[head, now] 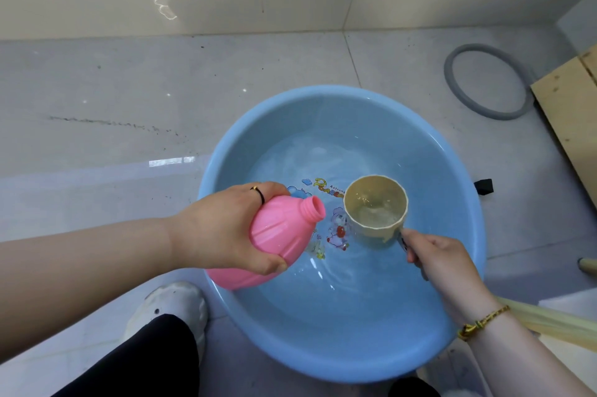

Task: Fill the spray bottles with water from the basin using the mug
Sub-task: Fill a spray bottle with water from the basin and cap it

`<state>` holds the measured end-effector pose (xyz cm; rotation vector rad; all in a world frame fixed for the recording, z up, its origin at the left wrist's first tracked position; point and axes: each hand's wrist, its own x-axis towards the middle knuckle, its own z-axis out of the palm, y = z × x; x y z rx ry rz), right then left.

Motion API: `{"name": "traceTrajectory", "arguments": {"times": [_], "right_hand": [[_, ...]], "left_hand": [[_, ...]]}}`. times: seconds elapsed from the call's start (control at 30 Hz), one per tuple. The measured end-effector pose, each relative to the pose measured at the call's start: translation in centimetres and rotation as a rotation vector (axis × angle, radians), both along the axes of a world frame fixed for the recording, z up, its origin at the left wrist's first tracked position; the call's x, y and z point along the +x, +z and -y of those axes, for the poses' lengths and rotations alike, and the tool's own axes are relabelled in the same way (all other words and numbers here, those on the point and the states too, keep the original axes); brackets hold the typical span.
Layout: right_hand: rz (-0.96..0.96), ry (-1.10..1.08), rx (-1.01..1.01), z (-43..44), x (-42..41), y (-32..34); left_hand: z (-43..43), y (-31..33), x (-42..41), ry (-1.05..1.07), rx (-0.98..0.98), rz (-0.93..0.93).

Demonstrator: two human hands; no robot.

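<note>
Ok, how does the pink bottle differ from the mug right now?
The bottle is pink with a narrow neck; the mug is beige with a wide mouth. The bottle is tilted, neck toward the mug; the mug is upright. The left hand grips the bottle's body; the right hand holds the mug's handle. Both are open-topped, over the basin.

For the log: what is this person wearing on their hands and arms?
Both forearms are bare, with no sleeves in view. The left hand wears a thin black ring with a gold spot. The right hand has a gold-and-yellow bracelet at its wrist. No gloves.
</note>
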<state>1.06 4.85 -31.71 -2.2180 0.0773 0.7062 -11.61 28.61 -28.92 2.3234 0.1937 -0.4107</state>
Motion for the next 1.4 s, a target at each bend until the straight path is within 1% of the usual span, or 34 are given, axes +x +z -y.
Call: {"name": "traceTrajectory", "arguments": {"times": [0.1, 0.3, 0.47, 0.57, 0.8, 1.0, 1.17, 1.23, 1.4], "right_hand": [[0.006, -0.007, 0.098, -0.6, -0.3, 1.2], [0.146, 0.071, 0.192, -1.7, -1.3, 3.7], [0.276, 0.134, 0.171, -2.1, -2.0, 4.7], [0.322, 0.165, 0.182, -2.4, -2.4, 5.3], [0.416, 0.248, 0.095, -2.4, -2.6, 5.0], [0.553, 0.262, 0.060, -2.1, -2.6, 4.4], [0.693, 0.295, 0.031, -2.1, -2.8, 4.5], [0.722, 0.316, 0.026, -2.1, -2.8, 4.5], [0.797, 0.346, -0.013, -2.2, -2.7, 4.4]], "left_hand": [[0.0, -0.1, 0.0, 0.007, -0.009, 0.000], [0.0, -0.1, -0.1, 0.030, -0.030, -0.011], [0.0, -0.1, 0.1, 0.033, -0.051, -0.033], [0.1, -0.2, 0.1, 0.032, -0.047, -0.035], [0.1, -0.2, 0.0, 0.036, -0.047, -0.033], [0.3, -0.1, 0.0, 0.040, -0.056, -0.029], [0.2, -0.2, 0.0, 0.035, -0.019, -0.016], [0.2, -0.2, 0.0, 0.029, 0.003, -0.026], [0.4, 0.0, 0.0, 0.040, -0.012, -0.026]]}}
